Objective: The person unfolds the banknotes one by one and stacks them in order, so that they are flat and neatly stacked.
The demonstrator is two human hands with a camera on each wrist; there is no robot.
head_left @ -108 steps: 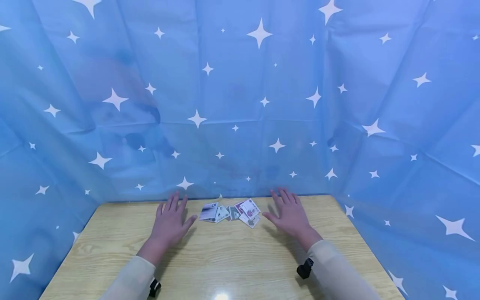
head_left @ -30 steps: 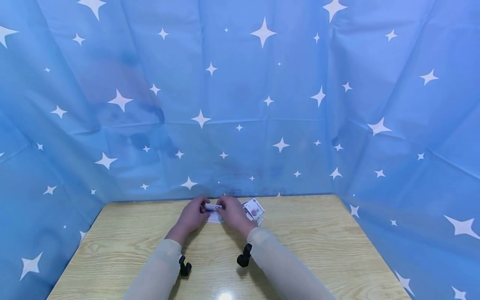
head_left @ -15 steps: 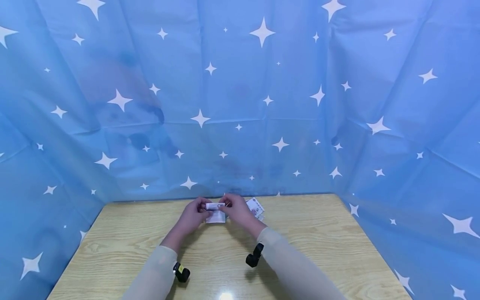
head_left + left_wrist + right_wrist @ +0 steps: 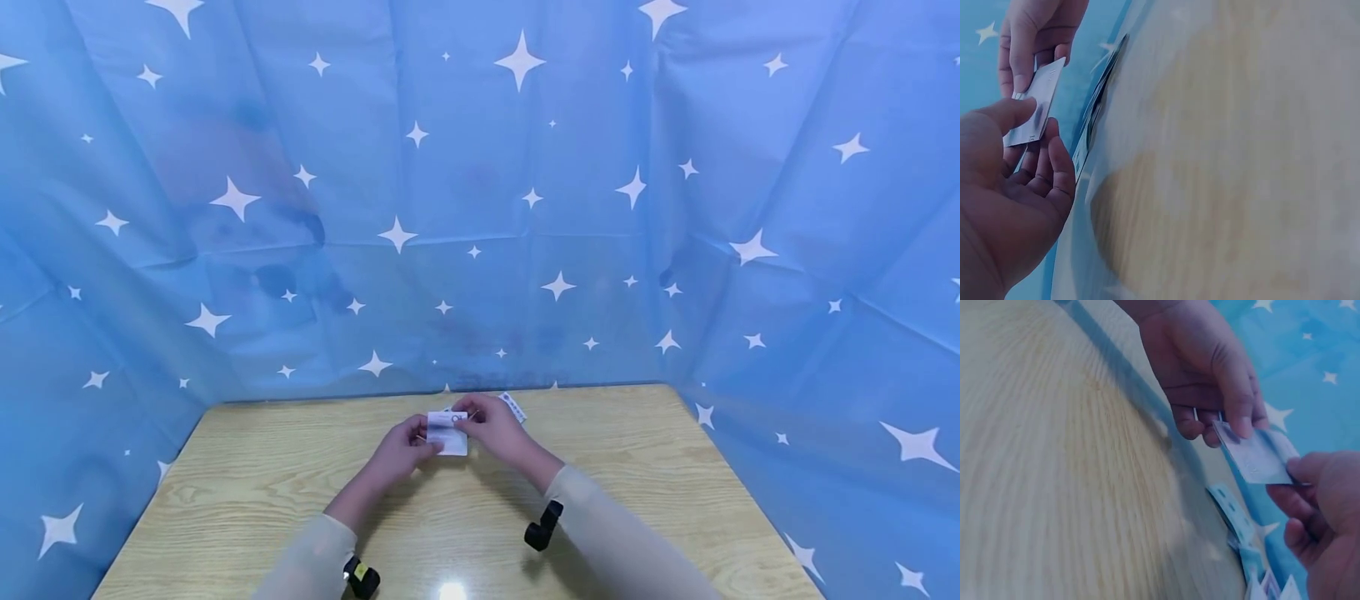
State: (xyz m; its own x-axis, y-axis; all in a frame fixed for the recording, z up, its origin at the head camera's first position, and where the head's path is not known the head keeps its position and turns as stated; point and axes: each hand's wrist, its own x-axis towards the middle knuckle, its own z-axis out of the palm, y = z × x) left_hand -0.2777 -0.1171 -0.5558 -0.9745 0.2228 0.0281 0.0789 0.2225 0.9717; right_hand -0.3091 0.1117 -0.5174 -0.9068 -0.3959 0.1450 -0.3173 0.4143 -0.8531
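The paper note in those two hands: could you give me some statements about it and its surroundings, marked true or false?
1. The left hand and the right hand both hold the paper note. True.
2. More paper pieces lie on the wooden table. True.
3. The paper note lies flat on the wooden table. False: it is held up above it.
4. The cloth backdrop is patterned with red circles. False: it is blue with white stars.
5. Both sleeves are pale. True.

Two hands, one held banknote
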